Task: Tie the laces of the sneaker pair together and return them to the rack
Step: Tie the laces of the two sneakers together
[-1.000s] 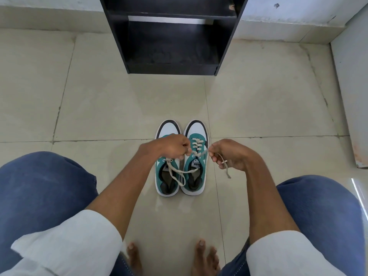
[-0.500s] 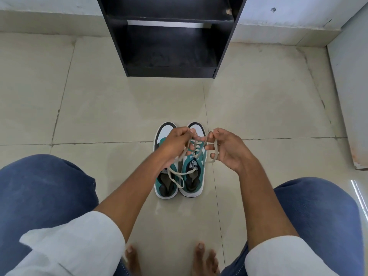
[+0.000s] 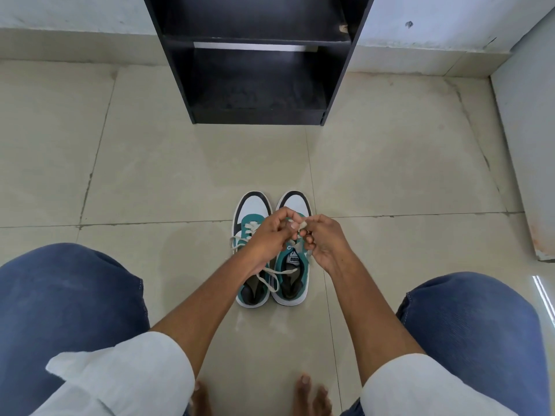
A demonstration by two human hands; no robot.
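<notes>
Two teal, white and black sneakers stand side by side on the tiled floor, toes pointing away: the left sneaker (image 3: 251,205) and the right sneaker (image 3: 292,285). Both hands meet just above their tongues. My left hand (image 3: 268,235) pinches the cream laces (image 3: 271,276), and my right hand (image 3: 326,240) grips a lace end between its fingertips. The fingertips touch over the right sneaker. A loose loop of lace trails back across both shoe openings. The black rack (image 3: 258,70) stands against the wall beyond the shoes, its bottom shelf bare.
My knees in blue jeans (image 3: 72,298) flank the shoes on both sides, and my bare toes (image 3: 309,391) show at the bottom. A white wall panel (image 3: 528,145) runs along the right. Beige tiled floor (image 3: 180,163) lies between the shoes and the rack.
My hands have come together from apart: the right hand moved left toward the left hand, and both now work the laces at one point over the right sneaker.
</notes>
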